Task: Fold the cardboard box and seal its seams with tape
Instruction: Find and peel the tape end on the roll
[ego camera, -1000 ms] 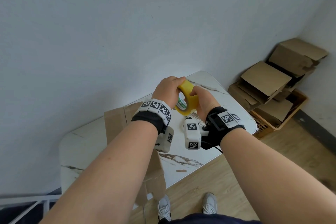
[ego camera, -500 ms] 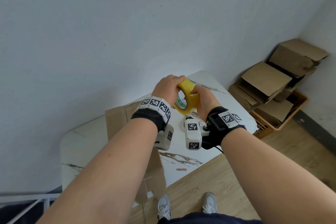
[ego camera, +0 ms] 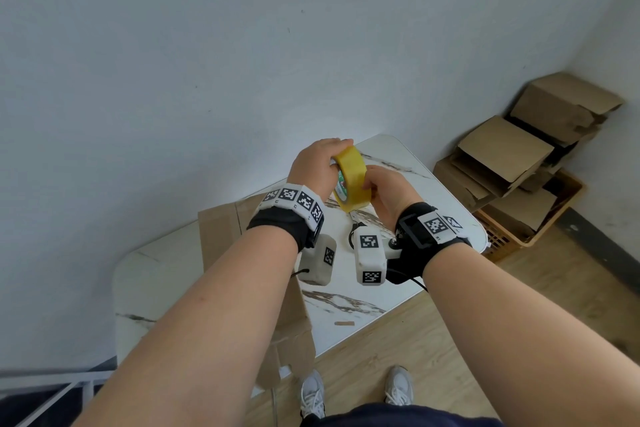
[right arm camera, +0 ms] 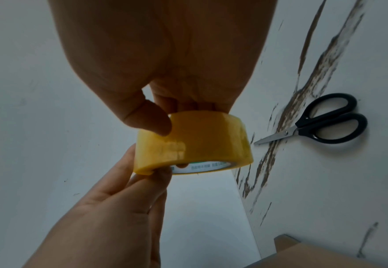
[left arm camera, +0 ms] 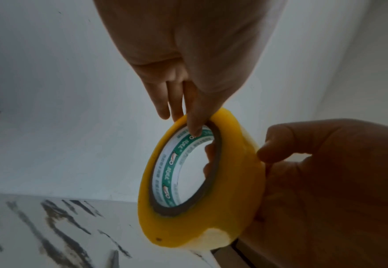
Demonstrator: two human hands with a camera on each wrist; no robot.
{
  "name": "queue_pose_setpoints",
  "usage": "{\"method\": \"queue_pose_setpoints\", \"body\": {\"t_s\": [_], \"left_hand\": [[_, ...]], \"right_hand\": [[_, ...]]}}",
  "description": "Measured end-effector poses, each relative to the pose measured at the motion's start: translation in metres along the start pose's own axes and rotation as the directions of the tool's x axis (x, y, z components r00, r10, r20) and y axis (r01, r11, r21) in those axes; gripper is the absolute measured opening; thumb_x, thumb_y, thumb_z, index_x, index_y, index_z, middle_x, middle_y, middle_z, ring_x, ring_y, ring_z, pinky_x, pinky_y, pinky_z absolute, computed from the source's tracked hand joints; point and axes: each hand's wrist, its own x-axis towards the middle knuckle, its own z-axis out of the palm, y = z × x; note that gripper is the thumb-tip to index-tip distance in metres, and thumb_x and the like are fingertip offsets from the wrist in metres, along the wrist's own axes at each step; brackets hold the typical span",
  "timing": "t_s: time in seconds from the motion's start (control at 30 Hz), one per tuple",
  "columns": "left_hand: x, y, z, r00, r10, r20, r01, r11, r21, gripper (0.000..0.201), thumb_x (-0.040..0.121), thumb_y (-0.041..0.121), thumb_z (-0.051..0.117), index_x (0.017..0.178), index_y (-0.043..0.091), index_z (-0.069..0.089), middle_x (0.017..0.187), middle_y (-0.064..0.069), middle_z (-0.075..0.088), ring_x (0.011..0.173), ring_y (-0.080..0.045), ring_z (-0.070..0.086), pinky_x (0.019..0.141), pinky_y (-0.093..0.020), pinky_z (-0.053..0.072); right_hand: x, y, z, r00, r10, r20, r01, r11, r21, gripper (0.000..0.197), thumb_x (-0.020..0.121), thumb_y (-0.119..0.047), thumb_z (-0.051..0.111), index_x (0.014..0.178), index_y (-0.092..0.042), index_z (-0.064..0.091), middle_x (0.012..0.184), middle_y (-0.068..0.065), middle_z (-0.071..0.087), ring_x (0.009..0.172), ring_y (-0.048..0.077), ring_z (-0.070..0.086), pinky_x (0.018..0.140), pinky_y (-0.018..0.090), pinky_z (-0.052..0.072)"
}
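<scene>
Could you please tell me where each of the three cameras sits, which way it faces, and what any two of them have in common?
Head: worn on the head, looking forward and down at the table; shows both forearms, the left hand and right hand, and the shoes.
Left wrist: looks along the left hand at the tape roll; the right hand shows at right.
Right wrist: looks along the right hand at the roll, with scissors on the table beyond; the left hand enters from below.
Shared: all three views show the roll gripped by both hands.
</scene>
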Motion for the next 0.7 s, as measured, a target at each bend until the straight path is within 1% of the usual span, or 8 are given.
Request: {"method": "queue_pose_setpoints", "body": {"t_s": [0.07,0.17,0.3,0.37,0.47,0.53,0.6,0.7], "left_hand": [[0.0,0.003,-0.001,0.998,-0.07,0.009,0.07,0.996,-0.047,0.056,0.088,-0.003,0.044,0.136,0.025,0.053,0.145,-0.002,0.047,0.135,-0.017,0.041,0.113,-0.027,0.031],[0.004,0.006,-0.007,0.963,-0.27,0.014,0.265,0.932,-0.246,0.048,0.091,0.008,0.041,0.136,0.022,0.052,0.143,-0.002,0.05,0.128,-0.021,0.049,0.109,-0.035,0.039],[0.002,0.009,-0.01,0.947,-0.317,0.056,0.314,0.871,-0.378,0.029,0.091,0.034,0.05,0.093,0.014,0.071,0.104,-0.012,0.071,0.086,-0.021,0.062,0.09,-0.041,0.051],[0.002,0.008,-0.01,0.94,-0.336,0.05,0.323,0.838,-0.439,0.028,0.091,0.031,0.057,0.103,0.01,0.071,0.096,-0.011,0.072,0.082,-0.018,0.062,0.088,-0.039,0.052],[0.006,0.007,-0.012,0.907,-0.409,0.095,0.383,0.711,-0.59,0.038,0.088,0.02,0.066,0.124,0.009,0.062,0.093,-0.009,0.069,0.077,-0.016,0.064,0.083,-0.029,0.054],[0.006,0.008,-0.013,0.905,-0.408,0.12,0.393,0.694,-0.603,0.039,0.085,0.017,0.07,0.123,0.012,0.062,0.095,-0.01,0.07,0.076,-0.016,0.066,0.08,-0.028,0.056],[0.005,0.008,-0.011,0.909,-0.397,0.127,0.387,0.691,-0.61,0.041,0.082,0.015,0.072,0.121,0.015,0.063,0.096,-0.012,0.072,0.081,-0.02,0.07,0.081,-0.03,0.058],[0.004,0.01,-0.009,0.906,-0.397,0.148,0.388,0.637,-0.666,0.041,0.08,0.009,0.072,0.119,0.013,0.062,0.095,-0.017,0.072,0.083,-0.026,0.072,0.083,-0.036,0.058]], "right_hand": [[0.0,-0.001,-0.001,1.0,0.005,-0.007,-0.005,1.0,0.003,0.025,0.05,-0.012,0.048,0.072,-0.009,0.058,0.085,0.012,0.049,0.081,0.027,0.041,0.077,0.04,0.031],[-0.004,-0.006,-0.001,1.0,0.0,-0.024,0.001,0.999,0.046,0.033,0.051,-0.009,0.044,0.081,-0.006,0.058,0.088,0.011,0.049,0.082,0.026,0.042,0.077,0.038,0.031],[-0.005,-0.008,-0.006,0.999,-0.037,0.031,0.035,0.996,0.082,0.02,0.062,-0.001,0.043,0.074,-0.007,0.057,0.075,0.008,0.05,0.071,0.022,0.043,0.068,0.033,0.033],[-0.004,-0.005,-0.006,0.998,-0.035,0.06,0.03,0.997,0.072,0.019,0.069,0.005,0.04,0.073,-0.006,0.054,0.071,0.007,0.048,0.067,0.022,0.041,0.064,0.03,0.032],[-0.002,-0.006,-0.005,0.997,-0.002,0.08,-0.004,0.997,0.077,0.02,0.058,-0.008,0.053,0.079,-0.007,0.053,0.077,0.008,0.049,0.07,0.026,0.042,0.068,0.034,0.035],[0.002,-0.007,-0.004,0.996,0.033,0.088,-0.043,0.992,0.116,0.022,0.072,-0.018,0.063,0.09,-0.007,0.059,0.086,0.01,0.061,0.077,0.03,0.054,0.078,0.035,0.042],[0.008,-0.005,-0.006,0.997,0.038,0.066,-0.046,0.991,0.123,0.03,0.086,-0.033,0.062,0.104,-0.009,0.065,0.102,0.01,0.07,0.093,0.025,0.065,0.094,0.036,0.047],[0.015,-0.002,-0.008,1.0,-0.001,0.019,0.0,0.999,0.035,0.061,0.066,-0.056,0.068,0.11,-0.015,0.068,0.108,0.007,0.072,0.105,0.024,0.067,0.102,0.043,0.046]]}}
